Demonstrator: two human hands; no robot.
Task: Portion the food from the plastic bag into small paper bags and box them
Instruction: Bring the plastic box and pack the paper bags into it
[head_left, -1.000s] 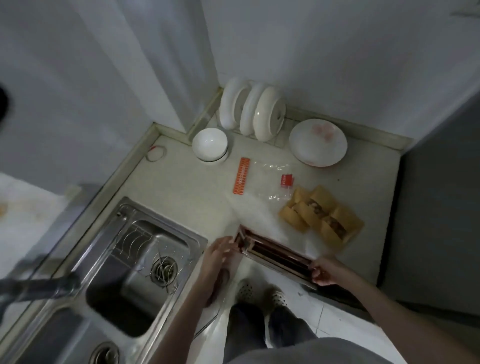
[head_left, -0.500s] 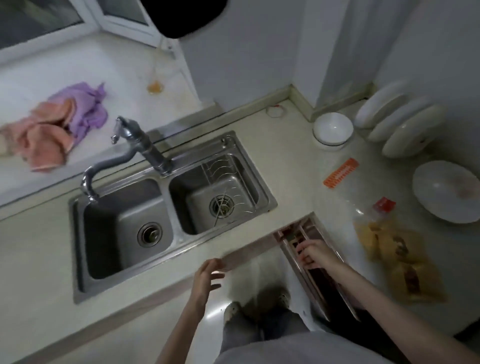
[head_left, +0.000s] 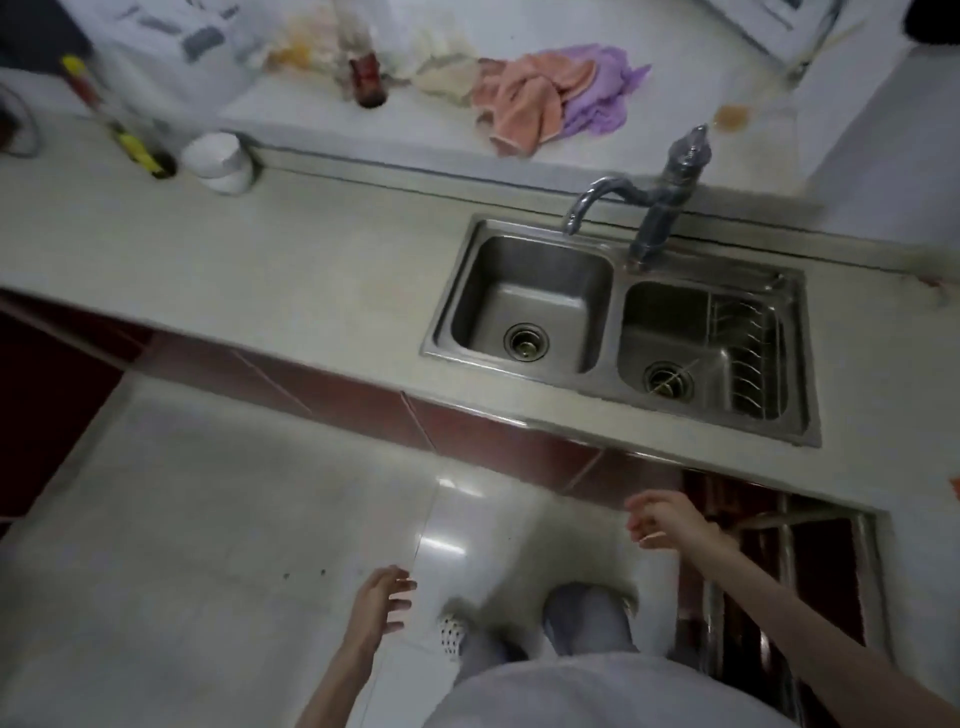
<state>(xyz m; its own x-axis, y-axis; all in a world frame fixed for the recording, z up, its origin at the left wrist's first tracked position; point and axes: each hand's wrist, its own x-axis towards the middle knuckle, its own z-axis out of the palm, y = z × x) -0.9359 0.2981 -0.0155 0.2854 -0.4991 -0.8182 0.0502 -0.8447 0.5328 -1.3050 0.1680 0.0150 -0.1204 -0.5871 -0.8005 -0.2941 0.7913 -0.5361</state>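
Now the main risk is the pulled-out drawer (head_left: 789, 566) at the lower right of the frame: it stands open beside the person's legs, so a step or turn to that side may knock a knee or hip against its metal rail. A second risk, I judge, is lost time, because the plastic bag, the paper bags and the box are not in view at all; I cannot tell where they are from here.

Both hands hold nothing. The left hand (head_left: 379, 603) hangs low at the bottom centre, above the floor (head_left: 208, 519), with fingers loosely spread. The right hand (head_left: 670, 525) floats just in front of the drawer, below the edge of the table (head_left: 260, 270), with fingers half curled and apart. The sink (head_left: 623, 332) lies at the centre right.
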